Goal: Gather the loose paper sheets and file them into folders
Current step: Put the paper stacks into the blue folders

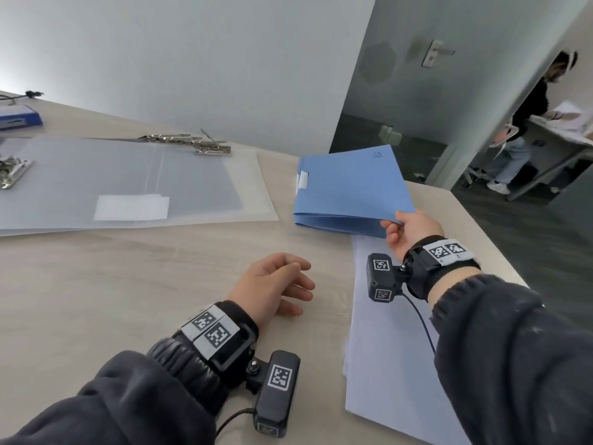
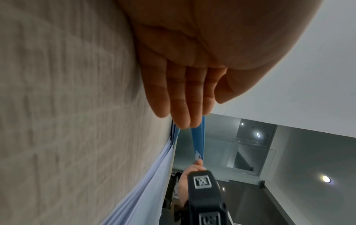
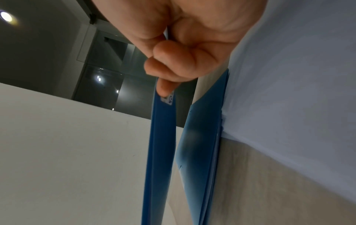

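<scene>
Blue folder [image 1: 349, 191] interior hidden beneath lifted cover.

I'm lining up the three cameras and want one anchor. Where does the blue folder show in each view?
Head: blue folder right of centre, its near corner lifted by the right hand.
Left wrist: thin blue strip just below the left hand's fingertips.
Right wrist: two blue flaps running down the centre.
Shared landmark: the white paper stack on the table.

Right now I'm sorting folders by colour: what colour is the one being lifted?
Blue folder, pinched by the right hand; clearest in the head view.
</scene>
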### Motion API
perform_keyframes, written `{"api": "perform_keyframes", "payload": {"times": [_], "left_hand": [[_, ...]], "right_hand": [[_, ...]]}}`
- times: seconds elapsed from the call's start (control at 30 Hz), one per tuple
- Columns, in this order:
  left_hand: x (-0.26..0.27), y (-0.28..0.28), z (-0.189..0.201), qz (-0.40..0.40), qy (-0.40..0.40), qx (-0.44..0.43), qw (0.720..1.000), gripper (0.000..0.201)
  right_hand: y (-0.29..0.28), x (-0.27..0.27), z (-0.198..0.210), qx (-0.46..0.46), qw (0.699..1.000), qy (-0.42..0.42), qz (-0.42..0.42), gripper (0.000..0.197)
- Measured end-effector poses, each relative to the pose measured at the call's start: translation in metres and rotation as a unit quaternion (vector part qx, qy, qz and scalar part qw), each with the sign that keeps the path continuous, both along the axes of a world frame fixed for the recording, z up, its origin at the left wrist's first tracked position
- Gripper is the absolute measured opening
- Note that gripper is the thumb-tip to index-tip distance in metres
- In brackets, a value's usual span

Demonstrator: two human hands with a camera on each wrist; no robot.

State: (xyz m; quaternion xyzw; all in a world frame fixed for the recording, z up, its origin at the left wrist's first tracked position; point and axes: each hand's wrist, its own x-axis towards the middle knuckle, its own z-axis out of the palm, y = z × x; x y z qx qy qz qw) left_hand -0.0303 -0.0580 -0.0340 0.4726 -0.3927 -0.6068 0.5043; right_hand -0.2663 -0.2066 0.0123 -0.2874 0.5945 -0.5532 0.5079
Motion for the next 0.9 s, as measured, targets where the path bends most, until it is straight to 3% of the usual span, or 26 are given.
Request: {"api": "perform_keyframes", "payload": {"times": [0.33, 0.47, 0.57, 0.7, 0.9], "left_hand": [[0.000, 0.001, 0.000, -0.011, -0.001, -0.001, 1.000, 0.020], [0.001, 0.003, 0.001, -0.001, 0.004, -0.003, 1.000, 0.021], [0.001, 0.006, 0.001, 0.012, 0.014, -0.008, 1.000, 0.021], [-0.003, 0.013, 0.000, 0.020, -0.003, -0.021, 1.000, 0.024], [-0.024, 0.027, 0.002, 0.040, -0.105, -0.038, 0.993, 0.025]], "right_hand": [[-0.054, -0.006, -0.012, 0.106, 0.983, 0.146, 0.036, 0.011], [-0.047, -0.019, -0.012, 0.126, 0.978, 0.161, 0.045, 0.029], [-0.025, -0.033, -0.006, 0.122, 0.980, 0.156, 0.025, 0.034], [0.029, -0.056, 0.006, 0.093, 0.986, 0.138, 0.030, 0.014], [0.126, -0.102, 0.005, 0.037, 0.929, 0.360, 0.083, 0.015]]}}
